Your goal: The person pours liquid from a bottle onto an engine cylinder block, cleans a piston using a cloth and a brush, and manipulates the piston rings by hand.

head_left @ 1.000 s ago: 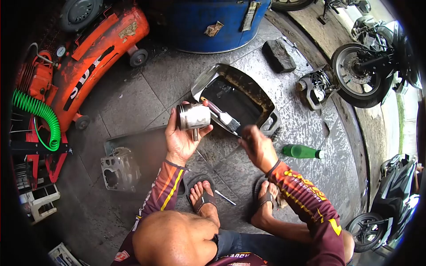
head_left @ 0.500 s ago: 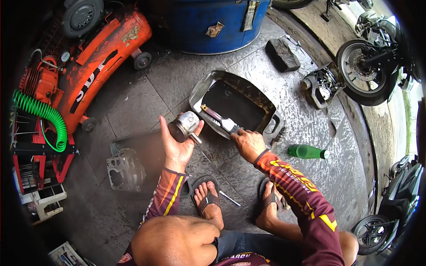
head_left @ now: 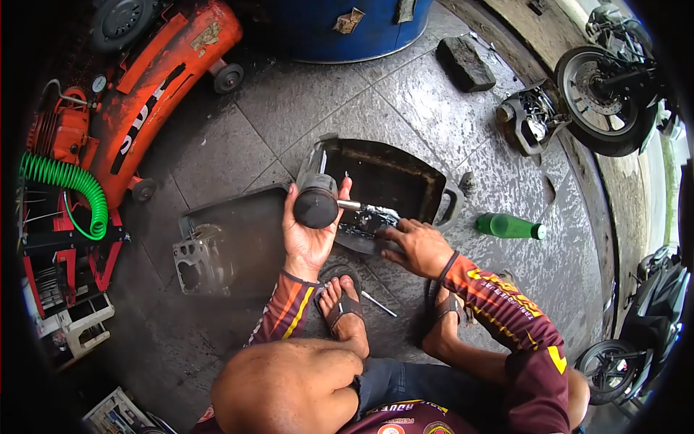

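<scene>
grips piston (head_left: 316, 207) in left hand (head_left: 307, 244) by basin (head_left: 405, 155), already separate from cylinder block (head_left: 206, 260), with pin (head_left: 350, 205) jutting, apparently neither flush nor free; bends right hand (head_left: 421, 249) near brush (head_left: 382, 211), with any hold unclear.

Orange-red cylindrical metal tank (head_left: 173, 98): large letters toward its lower end, apparently "SD"; remainder unclear. Maroon printed fabric jersey front (head_left: 413, 420): inverted lettering, apparently "PERHUT…"; round emblems (head_left: 439, 427) illegible. Maroon-and-orange right sleeve (head_left: 515, 329): yellow and white lettering, blurred. Blue cylindrical drum (head_left: 303, 32): torn paper labels (head_left: 348, 21) above bottom edge, illegible.
</scene>
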`<state>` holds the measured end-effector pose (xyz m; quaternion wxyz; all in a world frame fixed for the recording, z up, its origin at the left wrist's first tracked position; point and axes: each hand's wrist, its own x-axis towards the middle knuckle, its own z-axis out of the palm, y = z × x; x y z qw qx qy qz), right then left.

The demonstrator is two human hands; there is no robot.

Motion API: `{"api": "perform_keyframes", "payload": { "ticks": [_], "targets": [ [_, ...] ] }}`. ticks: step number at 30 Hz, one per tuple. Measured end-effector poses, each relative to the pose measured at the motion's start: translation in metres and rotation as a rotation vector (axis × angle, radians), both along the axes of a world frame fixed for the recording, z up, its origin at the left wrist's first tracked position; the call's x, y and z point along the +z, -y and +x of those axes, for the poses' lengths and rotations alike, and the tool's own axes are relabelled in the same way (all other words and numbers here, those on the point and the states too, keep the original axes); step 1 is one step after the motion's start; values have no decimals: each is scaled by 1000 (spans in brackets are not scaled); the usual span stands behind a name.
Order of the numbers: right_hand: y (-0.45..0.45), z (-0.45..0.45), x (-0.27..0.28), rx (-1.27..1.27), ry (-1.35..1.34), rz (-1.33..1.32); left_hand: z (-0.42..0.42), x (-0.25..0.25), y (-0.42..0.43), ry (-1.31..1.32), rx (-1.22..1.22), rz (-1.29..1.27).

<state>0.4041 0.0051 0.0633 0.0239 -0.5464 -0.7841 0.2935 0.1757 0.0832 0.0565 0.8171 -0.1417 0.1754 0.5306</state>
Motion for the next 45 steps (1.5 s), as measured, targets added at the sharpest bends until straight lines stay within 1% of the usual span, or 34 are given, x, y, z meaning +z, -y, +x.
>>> {"api": "perform_keyframes", "payload": {
  "ticks": [1, 2, 3, 4, 6, 9, 10, 12, 13, 14, 16, 17, 18, 19, 20, 22, 24, 25, 26, 28, 30, 31, 33, 34, 35, 36, 37, 38, 40, 41, 42, 43, 44, 45],
  "targets": [
    [-6, 2, 0, -39, -106, 40, 1, 0, 2, 87, -13, -28],
    [-14, 3, 2, -54, -84, 7, -1, 1, 3, 173, -28, -55],
    [-19, 5, 0, -91, -114, 44, -3, -4, 3, 164, -76, 8],
    [-24, 6, -4, -128, -142, 81, -5, -9, 4, 162, -72, 9],
    [-33, 9, -5, -129, -105, 102, -5, -13, 6, -53, -75, -74],
    [-46, 9, 6, -388, -360, -21, -5, -15, 9, -142, -63, -86],
    [-49, 5, 8, -457, -401, 56, -5, -16, 10, -176, -45, -95],
    [-55, 2, 23, -572, -606, -52, -4, -17, 11, -235, -22, -100],
    [-58, -3, 38, -591, -532, -50, -4, -17, 11, -293, -7, -100],
    [-59, -5, 37, -589, -532, -52, -5, -17, 11, -293, -4, -102],
    [-61, -6, 29, -499, -488, 102, -5, -15, 12, -257, -28, -34],
    [-61, -5, 15, -459, -458, 254, -4, -13, 12, -257, -26, -35],
    [-63, -6, 19, -457, -458, 253, -1, -3, 11, -187, -26, -48],
    [-63, -8, 25, -569, -478, 95, 2, 2, 11, -118, -25, -63],
    [-63, -10, 31, -677, -494, -64, 3, 1, 10, -119, -21, -61],
    [-61, -20, 37, -653, -522, -54, 3, -1, 11, -333, -5, 52],
    [-56, -37, 39, -634, -747, 35, 3, -3, 13, -379, 11, 56],
    [-53, -44, 37, -607, -777, 10, 8, -1, 14, -496, 10, 109],
    [-52, -51, 35, -572, -778, 76, 14, 2, 13, -612, 11, 166],
    [-52, -59, 35, -771, -844, -61, 23, 10, 18, -681, 3, 270],
    [-55, -57, 29, -854, -921, -10, 19, 30, 18, -760, -93, 372],
    [-57, -55, 29, -864, -938, -28, 15, 30, 17, -760, -95, 369],
    [-61, -48, 40, -842, -934, -105, 4, 31, 16, -823, -223, 508],
    [-64, -45, 45, -838, -940, -167, -1, 26, 14, -824, -219, 510],
    [-66, -44, 44, -840, -940, -169, -6, 16, 14, -908, -332, 623],
    [-67, -42, 43, -775, -905, -145, -7, 13, 14, -988, -448, 735],
    [-68, -42, 41, -707, -871, -120, -5, 11, 13, -1094, -522, 757],
    [-69, -43, 37, -646, -829, -82, -3, 12, 13, -1442, -498, 988],
    [-70, -45, 37, -536, -756, -4, 4, 20, 10, -1720, -517, 1043],
    [-72, -48, 33, -543, -870, -1, 3, 15, 9, -1722, -511, 1044],
    [-75, -46, 34, -542, -869, -1, 2, 10, 8, -1753, -458, 1023],
    [-82, -41, 35, -568, -788, 31, 0, 8, 8, -1782, -408, 1002],
    [-90, -35, 35, -592, -708, 64, -5, 8, 5, -1836, -271, 1073],
    [-96, -28, 34, -545, -576, 195, -7, 13, 6, -1755, -268, 884]
  ]
}}
